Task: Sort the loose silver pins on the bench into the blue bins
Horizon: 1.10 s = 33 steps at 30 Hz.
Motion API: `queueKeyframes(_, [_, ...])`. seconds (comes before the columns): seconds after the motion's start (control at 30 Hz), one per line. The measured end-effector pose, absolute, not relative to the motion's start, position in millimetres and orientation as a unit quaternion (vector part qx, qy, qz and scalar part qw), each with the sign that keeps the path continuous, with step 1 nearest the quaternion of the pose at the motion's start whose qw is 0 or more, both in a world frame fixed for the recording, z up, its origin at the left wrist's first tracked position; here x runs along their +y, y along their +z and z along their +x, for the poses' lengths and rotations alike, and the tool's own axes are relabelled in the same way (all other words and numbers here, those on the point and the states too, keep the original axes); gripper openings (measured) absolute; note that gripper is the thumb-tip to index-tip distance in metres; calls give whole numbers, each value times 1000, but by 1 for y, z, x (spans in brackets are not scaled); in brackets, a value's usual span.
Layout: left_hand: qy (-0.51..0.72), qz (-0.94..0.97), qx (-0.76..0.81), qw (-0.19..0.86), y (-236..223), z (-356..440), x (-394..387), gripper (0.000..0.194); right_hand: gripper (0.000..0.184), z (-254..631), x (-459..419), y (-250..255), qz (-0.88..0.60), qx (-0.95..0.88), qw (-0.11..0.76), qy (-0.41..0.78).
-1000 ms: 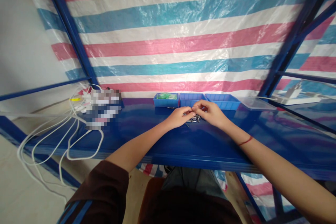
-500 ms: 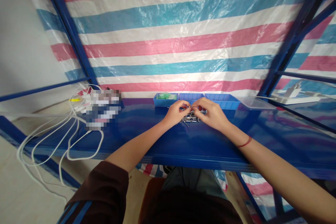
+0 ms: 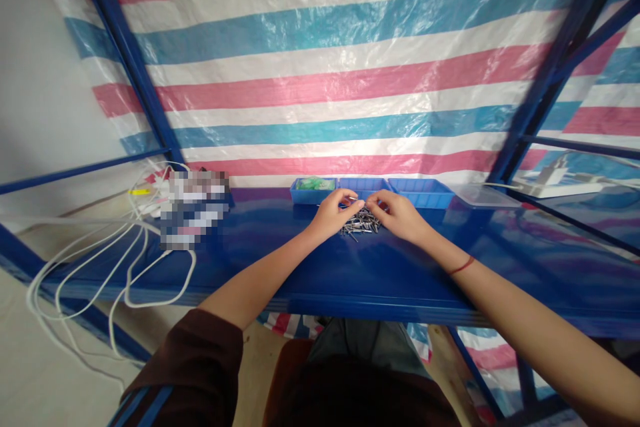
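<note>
Over the blue tabletop, my left hand is closed in a pinch on a slim metal screw, whose shiny end shows between thumb and forefinger. My right hand is beside it, fingertips pressed together close to the left thumb; whether anything sits in them is hidden. A loose pile of small metal screws lies under and between both hands. Their exact type is too small to tell.
Behind the hands stand a blue bin with green-looking contents, a middle blue bin and a right blue bin. A clear plastic lid lies right of them. White cables loop at left; a power strip is far right.
My hands have moved slightly apart; the right fingertips have drawn back to the right from the left ones. The left hand keeps its pinch. The view has shifted slightly.
</note>
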State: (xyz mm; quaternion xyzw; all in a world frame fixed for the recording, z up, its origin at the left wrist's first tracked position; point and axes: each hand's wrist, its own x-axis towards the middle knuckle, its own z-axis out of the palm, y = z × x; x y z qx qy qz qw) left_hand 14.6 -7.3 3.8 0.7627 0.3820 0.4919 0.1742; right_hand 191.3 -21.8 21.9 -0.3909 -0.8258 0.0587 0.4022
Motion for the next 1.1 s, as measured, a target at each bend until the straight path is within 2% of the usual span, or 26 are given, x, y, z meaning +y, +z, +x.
queueKeyframes(0.07, [478, 770, 386, 171, 1, 14, -5, 32, 25, 194, -12, 17, -427, -792, 419, 123])
queueKeyframes(0.17, [448, 794, 383, 147, -2, 12, -4, 33, 25, 206, 8, 9, -493, -694, 488, 193])
queueKeyframes(0.27, [405, 830, 369, 104, -1, 9, -7, 30, 25, 227, 27, 5, -536, -597, 563, 197])
queueKeyframes(0.33, [373, 854, 355, 69, 0, 8, -9, 27, 24, 244, 36, 7, -588, -559, 565, 148])
queueKeyframes(0.43, [340, 877, 337, 36, 0, 7, -11, 24, 29, 264, 40, 12, -646, -573, 504, 28])
queueKeyframes(0.5, [323, 887, 330, 30, -1, 7, -11, 23, 36, 268, 39, 16, -654, -590, 473, -1])
queueKeyframes(0.63, [300, 896, 328, 20, -4, 7, -9, 22, 36, 252, 25, 18, -609, -673, 418, 30])
queueKeyframes(0.67, [297, 896, 330, 16, -4, 7, -8, 22, 35, 244, 19, 17, -579, -716, 387, 50])
queueKeyframes(0.73, [291, 897, 333, 8, -4, 6, -7, 22, 36, 228, 8, 15, -469, -837, 262, 110])
queueKeyframes(0.8, [287, 896, 338, 4, -4, 6, -7, 23, 38, 214, -1, 13, -394, -891, 192, 118])
queueKeyframes(0.9, [283, 896, 342, 6, -3, 5, -7, 23, 35, 205, -6, 9, -372, -911, 165, 72])
queueKeyframes(1.1, [270, 902, 337, 10, -4, 5, -7, 23, 23, 207, -4, 8, -397, -903, 164, 28])
